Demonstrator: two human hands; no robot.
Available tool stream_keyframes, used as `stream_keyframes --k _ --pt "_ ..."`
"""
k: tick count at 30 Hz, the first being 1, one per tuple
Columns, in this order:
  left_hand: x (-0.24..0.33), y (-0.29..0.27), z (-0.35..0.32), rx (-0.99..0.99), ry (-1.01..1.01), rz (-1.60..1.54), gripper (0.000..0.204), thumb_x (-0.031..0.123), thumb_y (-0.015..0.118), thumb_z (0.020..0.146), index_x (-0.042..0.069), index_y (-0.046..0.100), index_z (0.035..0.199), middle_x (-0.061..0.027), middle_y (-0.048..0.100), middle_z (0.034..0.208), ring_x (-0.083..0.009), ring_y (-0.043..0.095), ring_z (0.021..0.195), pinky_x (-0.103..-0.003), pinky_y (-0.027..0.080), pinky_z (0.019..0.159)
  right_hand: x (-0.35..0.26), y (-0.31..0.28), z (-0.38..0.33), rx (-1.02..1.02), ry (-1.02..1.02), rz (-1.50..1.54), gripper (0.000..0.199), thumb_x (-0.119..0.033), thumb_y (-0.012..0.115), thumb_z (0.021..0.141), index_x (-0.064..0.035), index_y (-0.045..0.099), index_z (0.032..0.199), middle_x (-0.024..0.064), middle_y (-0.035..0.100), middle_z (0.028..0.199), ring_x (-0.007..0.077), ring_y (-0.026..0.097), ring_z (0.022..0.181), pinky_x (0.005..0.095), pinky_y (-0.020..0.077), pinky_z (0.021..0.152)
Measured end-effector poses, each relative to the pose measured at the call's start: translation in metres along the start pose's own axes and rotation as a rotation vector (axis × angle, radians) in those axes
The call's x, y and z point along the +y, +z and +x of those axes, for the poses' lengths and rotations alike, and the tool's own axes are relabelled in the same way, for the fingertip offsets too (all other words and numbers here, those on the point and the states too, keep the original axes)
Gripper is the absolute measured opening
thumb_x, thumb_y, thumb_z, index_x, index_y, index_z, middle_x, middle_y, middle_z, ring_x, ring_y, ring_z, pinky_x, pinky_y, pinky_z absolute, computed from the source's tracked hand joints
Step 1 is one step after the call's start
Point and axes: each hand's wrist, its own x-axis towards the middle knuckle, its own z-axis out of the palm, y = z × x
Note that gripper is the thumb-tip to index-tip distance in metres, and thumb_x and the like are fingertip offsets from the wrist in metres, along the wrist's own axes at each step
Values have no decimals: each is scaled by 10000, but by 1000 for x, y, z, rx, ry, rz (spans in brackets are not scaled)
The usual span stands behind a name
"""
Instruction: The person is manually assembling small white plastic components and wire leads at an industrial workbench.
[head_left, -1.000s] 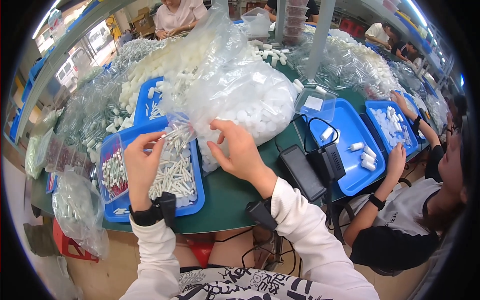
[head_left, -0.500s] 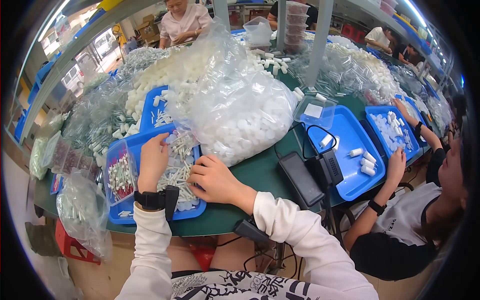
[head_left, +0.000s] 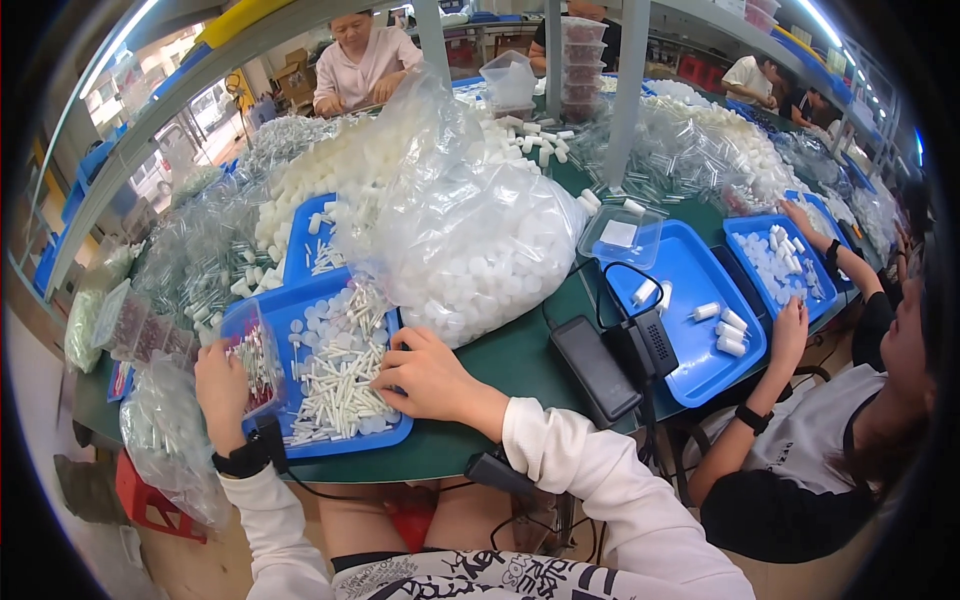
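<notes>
My left hand (head_left: 222, 388) is at the left side of a clear plastic box (head_left: 268, 398), fingers bent round its wall. Thin sticks with red and white parts fill the box, which leans on the left edge of a blue tray (head_left: 350, 447). In the tray lie a heap of short white sticks (head_left: 345, 385) and several round translucent white caps (head_left: 322, 322). My right hand (head_left: 430, 378) rests over the tray's right rim with its fingers curled. Its fingertips are down at the white sticks; what they pinch, if anything, is hidden.
A big clear bag of white caps (head_left: 490, 250) stands behind the tray. To the right are a black power bank (head_left: 595, 370) with cables and a blue tray (head_left: 690, 370) holding several white cylinders. A co-worker's hand (head_left: 792, 325) works at another tray (head_left: 745, 240).
My left hand has moved left and toward me, from above the tray's heap to the plastic box. The right hand stays at the white sticks. The view has shifted slightly.
</notes>
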Motion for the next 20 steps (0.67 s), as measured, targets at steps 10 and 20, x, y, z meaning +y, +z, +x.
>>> stream_keyframes --k 10,20 --pt "-32 19 8 -64 -98 102 150 136 596 794 50 676 887 -150 660 875 -344 627 885 -437 493 770 3 0 0 69 -2 75 105 -150 717 713 -129 694 813 -6 632 829 215 546 925 351 425 845" --pt "-19 18 14 -66 -211 116 78 131 647 743 104 661 815 -113 666 822 -324 645 846 -428 504 721 4 -6 2 135 19 167 97 -122 704 741 -109 644 816 25 594 791 232 552 812 347 437 748"
